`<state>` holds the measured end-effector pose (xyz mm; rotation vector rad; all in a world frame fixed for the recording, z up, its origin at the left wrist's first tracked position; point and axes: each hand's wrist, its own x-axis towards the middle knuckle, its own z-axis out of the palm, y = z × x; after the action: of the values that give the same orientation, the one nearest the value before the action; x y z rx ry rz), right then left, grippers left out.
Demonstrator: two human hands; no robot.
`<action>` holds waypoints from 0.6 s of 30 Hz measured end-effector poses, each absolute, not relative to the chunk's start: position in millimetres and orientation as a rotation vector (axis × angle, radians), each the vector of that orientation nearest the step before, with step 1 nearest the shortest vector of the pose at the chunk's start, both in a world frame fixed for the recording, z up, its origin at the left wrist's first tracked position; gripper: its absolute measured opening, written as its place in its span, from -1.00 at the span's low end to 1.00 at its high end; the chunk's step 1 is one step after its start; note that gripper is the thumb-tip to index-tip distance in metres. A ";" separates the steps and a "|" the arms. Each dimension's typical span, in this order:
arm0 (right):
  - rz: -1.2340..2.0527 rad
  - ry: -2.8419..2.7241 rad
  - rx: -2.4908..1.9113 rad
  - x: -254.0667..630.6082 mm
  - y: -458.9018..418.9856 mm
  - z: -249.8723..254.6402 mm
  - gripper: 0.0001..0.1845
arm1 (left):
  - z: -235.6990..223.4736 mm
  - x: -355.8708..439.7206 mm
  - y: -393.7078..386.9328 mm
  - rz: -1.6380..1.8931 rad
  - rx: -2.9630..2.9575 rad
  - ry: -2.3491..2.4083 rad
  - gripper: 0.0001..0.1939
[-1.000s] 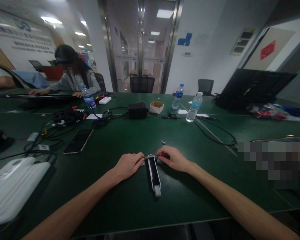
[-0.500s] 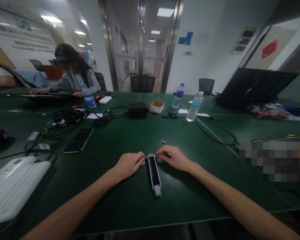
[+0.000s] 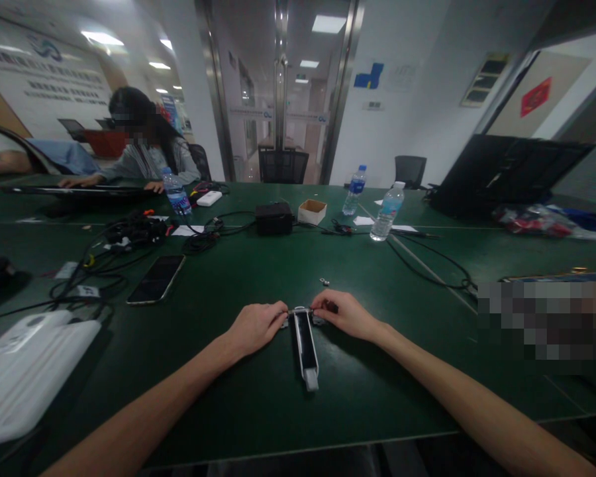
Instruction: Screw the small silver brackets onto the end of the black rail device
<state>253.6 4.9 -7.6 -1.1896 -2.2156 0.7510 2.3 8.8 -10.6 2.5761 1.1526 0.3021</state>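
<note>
A slim device with a white rim and a long black face lies on the green table in the head view, its pale tab towards me. At its far end a thin crosspiece juts out to both sides. My left hand pinches the left tip of this crosspiece between thumb and fingers. From the other side, my right hand is closed in a pinch at the right tip. Small greyish parts show beneath both sets of fingertips, too small to make out. Just beyond my right hand lies a little metal piece.
A phone and white cases lie on my left among black cables. Further back stand a black box, an open carton and water bottles. Another person sits across the table at far left.
The near end of the device has shifted very slightly left. Both my hands keep their pinch in nearly the same place.
</note>
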 end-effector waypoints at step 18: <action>0.727 -2.320 -1.174 249.3 -2.5 11.1 -0.85 | 41.2 -150.5 71.3 0.479 2.276 2.472 -0.64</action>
<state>249.3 -2.5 11.1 -1.1742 -2.3203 0.7272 -150.5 71.3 41.2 2.2758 2.4722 0.4786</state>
